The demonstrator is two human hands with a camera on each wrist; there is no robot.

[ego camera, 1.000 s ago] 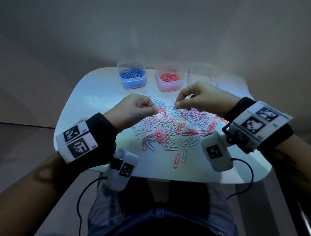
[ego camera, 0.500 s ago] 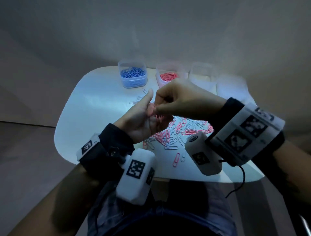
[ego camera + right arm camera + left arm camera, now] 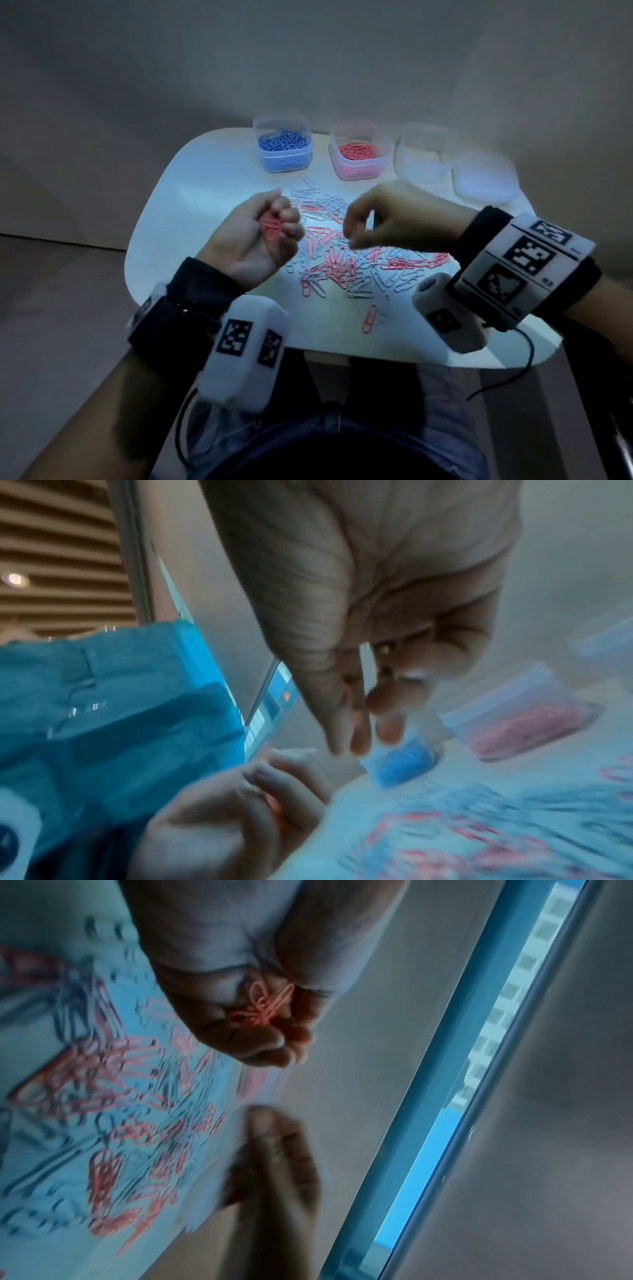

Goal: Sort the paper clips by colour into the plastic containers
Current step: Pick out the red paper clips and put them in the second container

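head: left hand (image 3: 253,236) palm-up, fingers curled round small bunch of red wire paper clips (image 3: 270,228); right hand (image 3: 387,219) above mixed clip pile (image 3: 346,257) on white table (image 3: 205,192) | left wrist: red clips cupped in palm | right wrist: fingertips (image 3: 359,739) nearly together, holding nothing visible

Right hand (image 3: 394,219) left left hand (image 3: 260,236); red clips (image 3: 270,228) now in palm.

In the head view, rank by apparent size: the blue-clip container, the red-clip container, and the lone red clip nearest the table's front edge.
1-2. blue-clip container and red-clip container: look alike, no ranking.
3. lone red clip: far smaller, though nearer the camera.
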